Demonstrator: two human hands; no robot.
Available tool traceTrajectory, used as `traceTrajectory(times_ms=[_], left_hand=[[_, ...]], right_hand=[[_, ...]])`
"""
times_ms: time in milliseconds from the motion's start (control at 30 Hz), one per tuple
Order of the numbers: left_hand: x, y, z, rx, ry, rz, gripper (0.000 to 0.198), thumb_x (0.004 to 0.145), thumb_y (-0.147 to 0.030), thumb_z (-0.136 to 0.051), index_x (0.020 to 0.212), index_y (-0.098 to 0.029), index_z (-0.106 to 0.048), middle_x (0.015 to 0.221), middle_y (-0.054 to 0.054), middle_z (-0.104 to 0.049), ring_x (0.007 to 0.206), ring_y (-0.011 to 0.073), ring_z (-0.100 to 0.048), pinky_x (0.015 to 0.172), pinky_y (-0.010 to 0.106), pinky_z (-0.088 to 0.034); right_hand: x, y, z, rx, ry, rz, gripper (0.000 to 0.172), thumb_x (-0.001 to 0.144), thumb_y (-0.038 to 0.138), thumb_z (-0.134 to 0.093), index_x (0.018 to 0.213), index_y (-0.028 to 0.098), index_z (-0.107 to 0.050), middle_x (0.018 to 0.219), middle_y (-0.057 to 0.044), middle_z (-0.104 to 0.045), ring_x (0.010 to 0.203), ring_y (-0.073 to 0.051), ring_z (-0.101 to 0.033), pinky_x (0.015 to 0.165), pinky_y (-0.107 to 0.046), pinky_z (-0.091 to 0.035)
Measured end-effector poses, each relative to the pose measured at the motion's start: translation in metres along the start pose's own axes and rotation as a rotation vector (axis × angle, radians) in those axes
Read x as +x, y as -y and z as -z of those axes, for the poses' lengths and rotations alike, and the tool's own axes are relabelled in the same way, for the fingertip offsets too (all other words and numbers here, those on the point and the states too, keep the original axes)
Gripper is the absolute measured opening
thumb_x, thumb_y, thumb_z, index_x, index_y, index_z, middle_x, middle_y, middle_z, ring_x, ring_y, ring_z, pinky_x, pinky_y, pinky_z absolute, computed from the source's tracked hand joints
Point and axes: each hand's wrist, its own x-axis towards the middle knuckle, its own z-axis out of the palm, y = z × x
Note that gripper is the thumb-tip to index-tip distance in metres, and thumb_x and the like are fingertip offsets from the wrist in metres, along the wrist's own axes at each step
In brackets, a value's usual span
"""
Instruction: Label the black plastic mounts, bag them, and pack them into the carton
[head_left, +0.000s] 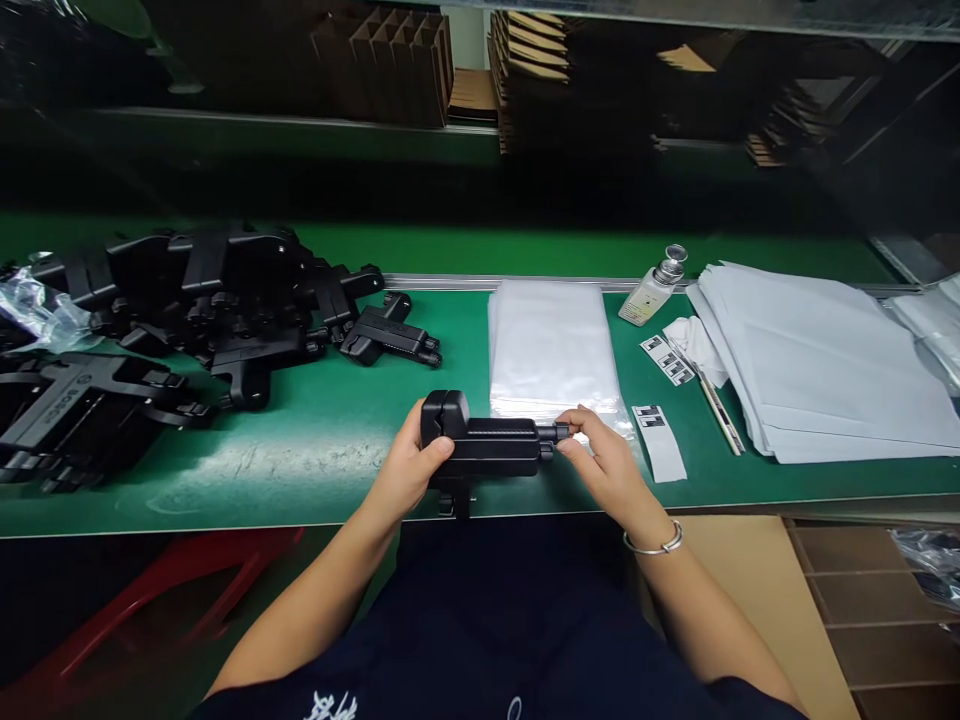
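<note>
I hold a black plastic part [484,440] level over the front edge of the green table [315,430]. My left hand [409,470] is wrapped round its thick left end. My right hand [604,455] pinches the small knobs at its right end with fingertips together. Just behind the part lies a stack of clear plastic bags [551,345]. A white label strip [660,440] lies to the right of my right hand.
A heap of similar black parts [210,290] covers the left of the table, with larger ones [67,410] at the far left. A small bottle [652,288], label strips [667,358] and a pile of white sheets [817,360] lie to the right. Cardboard dividers [862,600] stand below right.
</note>
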Motion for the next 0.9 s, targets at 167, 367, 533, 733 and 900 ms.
traceTrajectory(times_ms=[167,367,533,733,900], left_hand=[[-0.001,-0.003,-0.006,-0.054,-0.012,0.052,0.063,0.068,-0.062,-0.074,0.110,-0.018,-0.059,0.101,0.006,-0.063,0.096,0.0226,-0.059,0.082,0.030,-0.047],[-0.002,-0.005,-0.006,-0.031,-0.030,0.047,0.062,0.067,-0.062,-0.074,0.109,-0.019,-0.061,0.100,0.006,-0.064,0.099,0.0250,-0.060,0.085,0.033,-0.048],[-0.003,0.003,0.005,0.052,-0.029,-0.080,0.062,0.068,-0.059,-0.075,0.114,-0.021,-0.060,0.103,0.005,-0.063,0.095,0.0221,-0.059,0.082,0.030,-0.048],[-0.006,0.001,0.011,0.100,-0.037,-0.083,0.064,0.069,-0.060,-0.073,0.116,-0.020,-0.059,0.104,0.007,-0.062,0.096,0.0234,-0.059,0.081,0.030,-0.048],[-0.007,-0.008,0.005,0.076,-0.036,-0.012,0.064,0.068,-0.064,-0.071,0.112,-0.019,-0.060,0.097,0.006,-0.061,0.095,0.0240,-0.059,0.082,0.032,-0.048]], right_hand=[[0.002,0.001,-0.001,0.024,-0.035,-0.026,0.020,0.095,0.040,-0.048,0.101,0.023,-0.058,0.085,-0.002,-0.062,0.083,-0.020,-0.061,0.109,-0.050,-0.040],[0.001,0.003,0.001,0.059,-0.033,-0.096,0.021,0.093,0.038,-0.050,0.102,0.022,-0.061,0.091,-0.005,-0.063,0.086,-0.020,-0.061,0.076,-0.032,-0.052],[-0.001,0.002,-0.001,0.167,0.007,-0.191,0.025,0.091,0.038,-0.053,0.109,0.023,-0.061,0.093,-0.005,-0.065,0.086,-0.020,-0.062,0.060,-0.026,-0.050],[-0.003,0.002,-0.004,0.196,-0.013,-0.158,0.026,0.091,0.038,-0.056,0.112,0.024,-0.063,0.101,-0.006,-0.067,0.093,-0.022,-0.064,0.069,-0.031,-0.055],[-0.006,0.001,-0.004,0.137,-0.065,-0.060,0.023,0.090,0.037,-0.059,0.109,0.026,-0.064,0.106,-0.007,-0.068,0.102,-0.024,-0.064,0.074,-0.035,-0.058]])
